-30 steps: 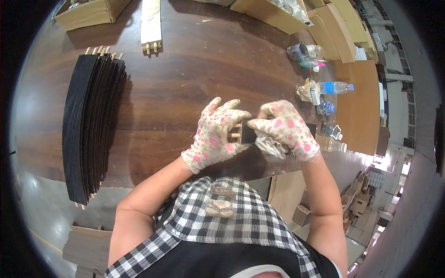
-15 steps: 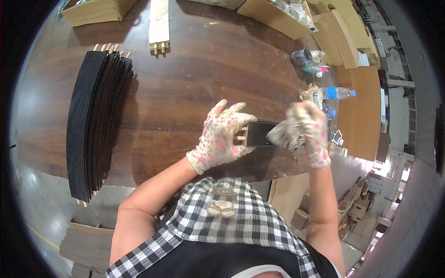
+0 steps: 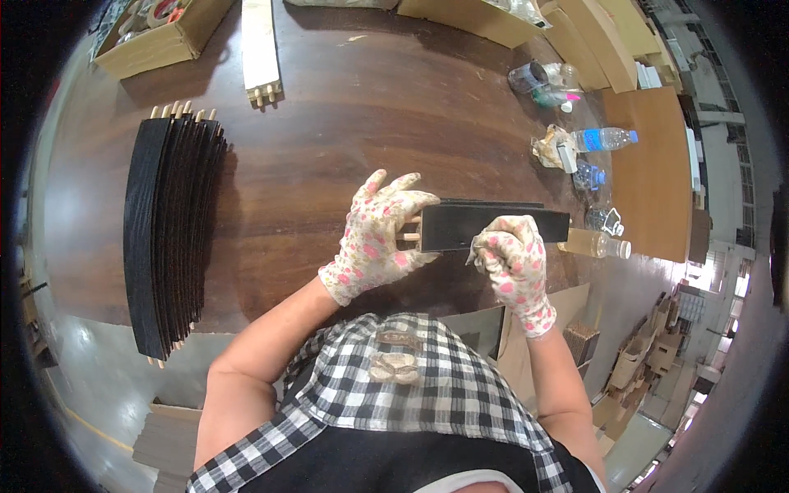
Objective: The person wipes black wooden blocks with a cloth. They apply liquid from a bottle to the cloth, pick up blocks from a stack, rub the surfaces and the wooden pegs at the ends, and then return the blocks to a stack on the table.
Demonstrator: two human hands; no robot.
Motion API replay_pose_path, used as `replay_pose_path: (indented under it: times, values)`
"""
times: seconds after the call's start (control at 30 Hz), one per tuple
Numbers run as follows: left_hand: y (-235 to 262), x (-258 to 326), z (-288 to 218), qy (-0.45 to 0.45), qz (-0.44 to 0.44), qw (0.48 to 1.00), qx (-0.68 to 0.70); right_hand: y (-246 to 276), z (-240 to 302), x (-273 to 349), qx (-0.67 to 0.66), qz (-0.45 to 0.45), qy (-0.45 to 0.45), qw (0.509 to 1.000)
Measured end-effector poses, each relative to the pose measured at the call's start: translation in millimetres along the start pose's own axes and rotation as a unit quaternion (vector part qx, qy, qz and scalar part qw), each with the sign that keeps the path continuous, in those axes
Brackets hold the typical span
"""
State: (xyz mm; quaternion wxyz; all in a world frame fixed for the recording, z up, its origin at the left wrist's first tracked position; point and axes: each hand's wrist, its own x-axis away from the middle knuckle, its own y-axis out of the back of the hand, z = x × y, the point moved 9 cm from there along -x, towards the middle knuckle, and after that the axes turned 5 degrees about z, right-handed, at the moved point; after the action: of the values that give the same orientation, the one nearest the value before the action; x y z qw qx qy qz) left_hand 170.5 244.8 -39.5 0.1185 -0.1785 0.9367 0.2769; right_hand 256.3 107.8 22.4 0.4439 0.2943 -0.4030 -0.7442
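Two gloved hands point(image 3: 374, 238) at black board point(image 3: 460, 228)

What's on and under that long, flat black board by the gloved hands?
Over the flat black board is the white-gloved, pink-flowered right hand, holding a crumpled greyish cloth, mostly hidden. Another dark strip shows along the far edge. Whatever else lies beneath is covered.
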Motion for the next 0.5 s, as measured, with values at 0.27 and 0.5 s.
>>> replay_pose_path:
  times: [0.27, 0.5]
  values:
    - [4.4, 2.0, 2.9, -0.005, -0.007, 1.000, -0.011, -2.7, 17.9, -6.6, 0.066, 0.008, 0.089, 0.994]
    - [-2.0, 0.9, -0.4, -0.015, -0.007, 1.000, -0.027, -23.2, 65.0, -25.6, 0.038, -0.013, 0.157, 0.987]
